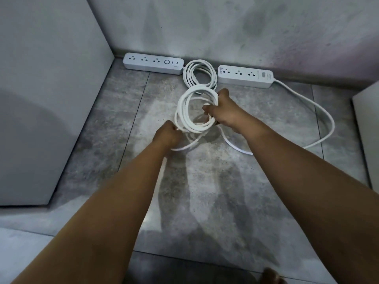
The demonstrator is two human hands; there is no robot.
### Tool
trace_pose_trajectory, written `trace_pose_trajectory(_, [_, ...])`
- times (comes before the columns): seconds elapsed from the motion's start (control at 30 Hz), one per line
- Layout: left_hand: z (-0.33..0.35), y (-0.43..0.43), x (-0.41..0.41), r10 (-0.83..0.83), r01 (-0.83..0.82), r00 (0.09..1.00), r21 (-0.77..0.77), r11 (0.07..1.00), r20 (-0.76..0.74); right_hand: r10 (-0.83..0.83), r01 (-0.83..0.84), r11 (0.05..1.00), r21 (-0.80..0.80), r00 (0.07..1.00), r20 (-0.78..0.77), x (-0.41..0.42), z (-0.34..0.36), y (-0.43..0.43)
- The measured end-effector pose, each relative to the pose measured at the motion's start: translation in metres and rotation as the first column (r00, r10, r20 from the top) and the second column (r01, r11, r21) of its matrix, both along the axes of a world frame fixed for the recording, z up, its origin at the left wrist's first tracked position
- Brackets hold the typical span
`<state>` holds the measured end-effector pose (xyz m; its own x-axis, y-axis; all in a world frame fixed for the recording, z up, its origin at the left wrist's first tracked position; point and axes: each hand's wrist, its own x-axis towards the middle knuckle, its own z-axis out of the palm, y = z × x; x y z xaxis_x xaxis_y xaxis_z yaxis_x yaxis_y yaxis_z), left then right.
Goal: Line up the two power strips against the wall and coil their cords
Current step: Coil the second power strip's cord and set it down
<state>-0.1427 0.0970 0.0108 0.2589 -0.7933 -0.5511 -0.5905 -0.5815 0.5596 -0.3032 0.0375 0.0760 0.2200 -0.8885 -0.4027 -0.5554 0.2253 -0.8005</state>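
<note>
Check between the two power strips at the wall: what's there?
A finished cord coil lies between the left power strip and right power strip, head view. The left hand and right hand hold a second cord coil nearer the camera.

Both hands, left hand [167,135] and right hand [222,111], apparently grip the cord coil [189,113].

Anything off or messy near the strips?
Only the cord of the right power strip: it sprawls in a wide loop over the floor, partly coiled between left hand and right hand. No damage visible.
</note>
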Motion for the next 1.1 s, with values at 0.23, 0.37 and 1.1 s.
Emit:
trace_pose_trajectory(0.23, [0.031, -0.010, 0.009, 0.388, -0.376, 0.489, 0.213, 0.902, -0.781, 0.277, -0.305, 0.951, -0.041, 0.906, -0.320, -0.003, -0.001, -0.004])
trace_pose_trajectory(0.37, [0.047, -0.012, 0.009, 0.299, -0.271, 0.493, 0.182, 0.945, -0.817, 0.268, -0.344, 0.938, -0.032, 0.783, -0.561, -0.003, -0.008, -0.001])
trace_pose_trajectory(1.1, [0.062, -0.020, -0.017, 0.138, -0.246, 0.587, -0.014, 0.969, -0.798, 0.066, -0.151, 0.940, -0.305, 0.960, -0.271, -0.008, -0.005, 0.008])
